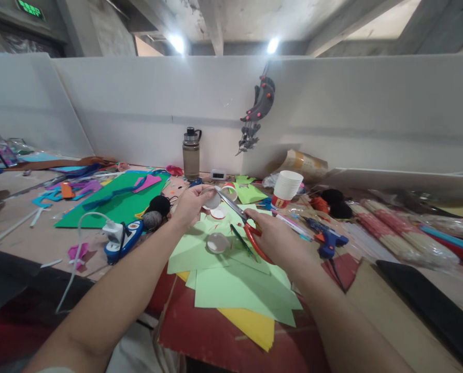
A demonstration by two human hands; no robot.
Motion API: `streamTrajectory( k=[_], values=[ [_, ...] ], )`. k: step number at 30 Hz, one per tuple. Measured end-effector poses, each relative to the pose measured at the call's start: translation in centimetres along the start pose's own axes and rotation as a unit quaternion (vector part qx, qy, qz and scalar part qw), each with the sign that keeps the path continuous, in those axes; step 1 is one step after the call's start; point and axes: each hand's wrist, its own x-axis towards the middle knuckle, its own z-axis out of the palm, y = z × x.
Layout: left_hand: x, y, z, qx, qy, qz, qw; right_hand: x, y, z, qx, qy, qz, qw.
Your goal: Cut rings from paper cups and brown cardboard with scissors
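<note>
My left hand (191, 206) pinches a small whitish paper disc (212, 200) above the pile of paper. In my right hand (268, 230) are scissors (250, 233) with orange-red handles, their blades pointing up and left to the disc's edge. How far the blades are apart is too small to tell. Below the hands, light green paper sheets (239, 290) lie in a loose stack. On them rest another round pale disc (217, 242), a dark green pen (242, 241) and a red-edged white ring piece (217, 214). A cut cup piece (229, 192) lies just behind the blades.
Stacked paper cups (288, 186) stand behind my right hand, near a blue glue gun (326, 235). A water bottle (191, 155) stands at the back. To the left are a green sheet (110, 199), yarn balls (157, 208) and a power strip (124, 241). Packaged sticks (394, 233) lie right.
</note>
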Motion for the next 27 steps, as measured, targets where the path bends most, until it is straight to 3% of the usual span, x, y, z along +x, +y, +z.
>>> streamTrajectory(
  k=[8,27],
  values=[
    [0.1,0.0,0.1,-0.011,0.005,-0.004,1.000,0.0,-0.1,0.5,0.026,0.004,-0.014,1.000],
    [0.0,0.3,-0.1,0.008,-0.005,-0.007,1.000,-0.3,-1.3,-0.7,-0.029,-0.005,0.017,0.999]
  ],
)
